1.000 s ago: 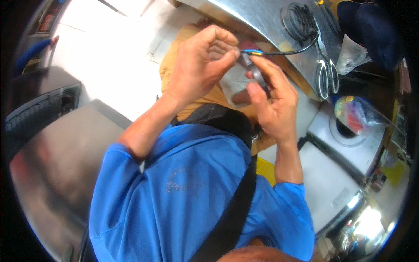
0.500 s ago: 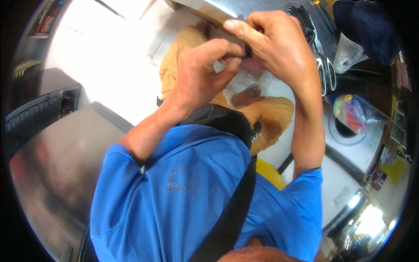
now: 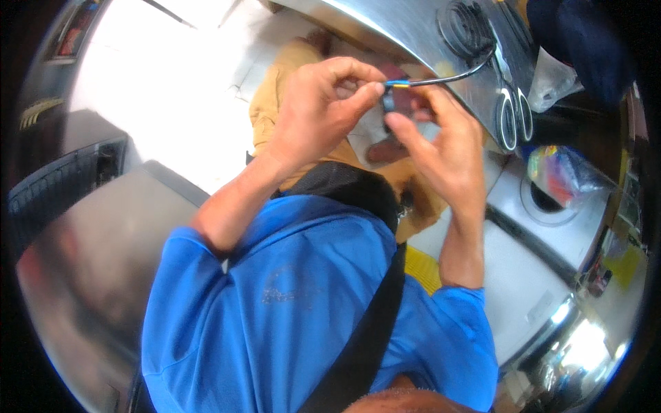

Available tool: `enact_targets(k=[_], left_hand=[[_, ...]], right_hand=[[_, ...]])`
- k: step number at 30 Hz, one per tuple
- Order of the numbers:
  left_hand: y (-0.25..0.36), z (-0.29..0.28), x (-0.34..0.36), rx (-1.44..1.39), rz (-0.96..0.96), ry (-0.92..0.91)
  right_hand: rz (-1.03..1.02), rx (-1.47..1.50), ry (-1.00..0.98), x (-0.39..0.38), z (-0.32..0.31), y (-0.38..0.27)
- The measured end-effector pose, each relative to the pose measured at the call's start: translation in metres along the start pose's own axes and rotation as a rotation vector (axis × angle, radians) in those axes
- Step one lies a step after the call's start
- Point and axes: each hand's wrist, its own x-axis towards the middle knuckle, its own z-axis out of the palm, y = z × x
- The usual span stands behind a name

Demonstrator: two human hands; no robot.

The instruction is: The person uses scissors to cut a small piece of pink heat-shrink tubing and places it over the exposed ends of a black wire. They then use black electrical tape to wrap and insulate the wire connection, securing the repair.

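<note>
My left hand (image 3: pixel 318 103) is closed, its thumb and forefinger pinching the end of a black electrical cable (image 3: pixel 454 78). Blue and yellow wires (image 3: pixel 398 84) show where the cable's outer jacket stops, right by those fingertips. From there the cable runs right to a black coil (image 3: pixel 467 31) on the metal tabletop. Just below the cable is my right hand (image 3: pixel 447 141), its thumb and fingers apart. A small dark, blurred object (image 3: pixel 389 102) shows between the two hands; its kind and what supports it cannot be made out.
White-handled scissors (image 3: pixel 508 113) lie near the right edge of the metal tabletop (image 3: pixel 406 27). Beyond them are a clear plastic bag (image 3: pixel 551 79) and dark blue cloth (image 3: pixel 582 41). A colourful plastic packet (image 3: pixel 561 172) rests lower right. A grey panel (image 3: pixel 103 227) stands at left.
My right hand has lowered and its fingers have spread, away from the left fingertips. The cable with its coloured wires has come into sight. My left hand stays in nearly the same place.
</note>
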Motion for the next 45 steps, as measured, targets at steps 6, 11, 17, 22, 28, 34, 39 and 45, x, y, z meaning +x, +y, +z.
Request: enact_targets(k=[6, 11, 17, 22, 28, 34, 39, 45], left_hand=[[-0.002, 0.001, 0.006, -0.245, -0.048, -0.119], [0.000, -0.005, 0.002, 0.176, 0.148, -0.066], [0.015, -0.007, 0.018, 0.329, 0.226, -0.126], [0.026, -0.012, 0.016, 0.332, 0.256, -0.151], [0.026, -0.010, 0.010, 0.243, 0.134, -0.153], [0.033, -0.004, 0.007, 0.331, 0.148, -0.142], [0.007, 0.001, 0.009, 0.324, 0.241, -0.091], [0.020, -0.002, 0.008, 0.290, 0.160, -0.113]], right_hand=[[-0.253, 0.251, 0.043, 0.020, 0.047, 0.032], [-0.336, 0.158, 0.068, 0.020, 0.054, 0.041], [-0.180, 0.117, -0.058, 0.016, 0.035, 0.039], [-0.247, 0.143, -0.017, 0.013, 0.028, 0.029], [-0.240, 0.202, 0.073, 0.006, 0.030, 0.020], [-0.216, 0.280, 0.147, 0.004, 0.032, 0.019], [-0.175, 0.319, 0.133, 0.008, 0.028, 0.022], [-0.188, 0.393, 0.118, 0.009, 0.029, 0.026]])
